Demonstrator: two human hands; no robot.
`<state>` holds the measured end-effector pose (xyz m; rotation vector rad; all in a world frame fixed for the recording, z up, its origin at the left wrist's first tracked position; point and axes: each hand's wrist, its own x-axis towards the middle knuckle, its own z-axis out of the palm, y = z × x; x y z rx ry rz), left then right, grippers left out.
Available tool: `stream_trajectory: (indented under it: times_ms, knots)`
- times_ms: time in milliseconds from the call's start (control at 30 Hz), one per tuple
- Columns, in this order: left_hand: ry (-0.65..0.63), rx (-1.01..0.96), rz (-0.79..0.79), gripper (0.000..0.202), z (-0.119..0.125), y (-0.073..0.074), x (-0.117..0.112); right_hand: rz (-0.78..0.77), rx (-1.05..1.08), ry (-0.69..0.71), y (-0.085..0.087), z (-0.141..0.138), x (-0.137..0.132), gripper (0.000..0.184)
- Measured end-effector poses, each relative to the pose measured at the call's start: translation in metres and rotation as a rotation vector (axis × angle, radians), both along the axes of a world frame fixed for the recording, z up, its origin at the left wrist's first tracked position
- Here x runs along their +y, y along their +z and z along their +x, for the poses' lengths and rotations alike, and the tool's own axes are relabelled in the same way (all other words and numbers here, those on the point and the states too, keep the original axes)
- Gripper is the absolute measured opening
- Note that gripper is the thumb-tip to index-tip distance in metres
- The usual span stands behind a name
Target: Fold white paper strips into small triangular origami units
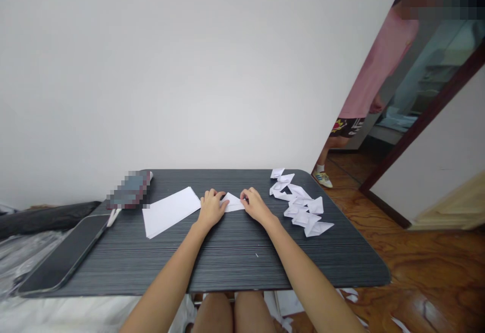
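A small sheet of white paper, folded to a peak at the top, is the folded paper [234, 203] lying on the dark table between my hands. My left hand [212, 207] holds its left side, thumb on top and the other fingers curled beside it. At the right corner, my right hand [256, 204] pinches the paper between thumb and fingertips. Left of my left hand lies a stack of white paper sheets [170, 213], set at a slant. Several folded paper pieces [303, 217] lie in a loose cluster to the right of my right hand.
The dark striped table [235, 267] has a rounded front right corner. A phone [66, 254] lies at its left edge, near a blurred device [131, 189] with a white cable. Paper scraps [350, 295] are on the floor. A person in a pink shirt [382, 65] stands by the doorway.
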<state>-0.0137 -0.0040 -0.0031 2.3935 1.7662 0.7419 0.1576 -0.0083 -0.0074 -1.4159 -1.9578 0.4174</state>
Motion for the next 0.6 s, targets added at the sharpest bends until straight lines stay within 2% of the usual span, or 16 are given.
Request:
stream_trajectory:
  times_ms: [67,200,333,433,500,600]
  knots:
    - [-0.026,0.024,-0.021,0.027,0.001,-0.002,0.000,0.011,-0.020,-0.001,0.001,-0.002,-0.003,0.011]
    - [-0.116,0.008,-0.030,0.023,-0.001,-0.002,-0.001,0.007,-0.102,0.016,0.002,-0.007,-0.006,0.025]
    - [-0.197,-0.001,-0.052,0.029,-0.004,0.003,-0.005,-0.053,-0.168,-0.007,0.000,-0.010,-0.006,0.025]
    - [-0.239,0.000,-0.110,0.034,-0.005,0.007,-0.006,-0.042,-0.171,-0.025,-0.001,-0.010,-0.007,0.025]
    - [-0.220,-0.005,-0.150,0.036,-0.005,0.009,-0.007,-0.029,-0.166,-0.022,0.000,-0.010,-0.009,0.024]
    - [-0.115,-0.014,-0.220,0.033,-0.002,0.011,-0.006,-0.017,-0.167,-0.009,0.001,-0.010,-0.011,0.026]
